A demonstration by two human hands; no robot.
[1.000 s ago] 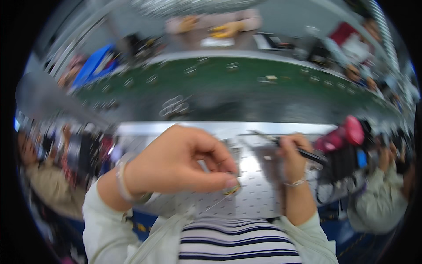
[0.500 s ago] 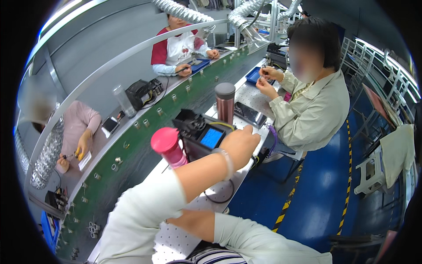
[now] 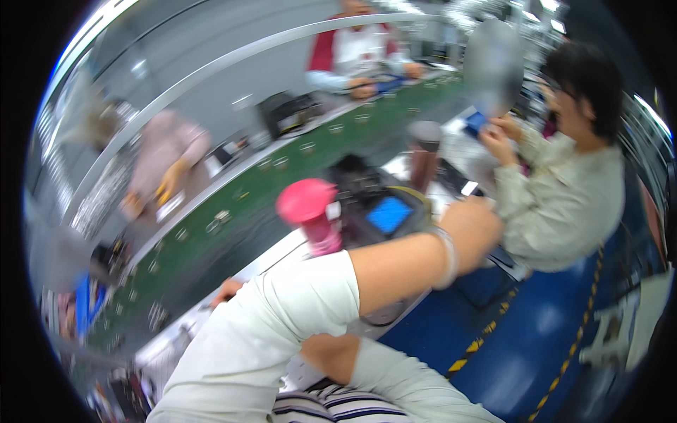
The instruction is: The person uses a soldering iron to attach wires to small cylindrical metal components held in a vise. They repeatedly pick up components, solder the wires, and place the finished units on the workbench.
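Observation:
My left arm, in a white sleeve, reaches across to the right. My left hand, with a pale band at the wrist, is beyond the bench unit with a blue screen. Its back shows; its fingers are curled out of sight and blurred. My right arm passes underneath the left one. Of my right hand only a little shows past the left sleeve, over the bench's far edge, too blurred to read. A pink lidded cup stands left of the unit. Behind it are a brown tumbler and a phone.
A green conveyor belt carrying several small metal parts runs past the white bench. A person in a cream jacket sits close on the right. Two people work across the belt. Blue floor with striped tape lies to the right.
The whole view has turned and blurred, so the scene sits farther right. My left hand has shifted right, away from the blue screen. Part of my right hand now shows beyond the left sleeve.

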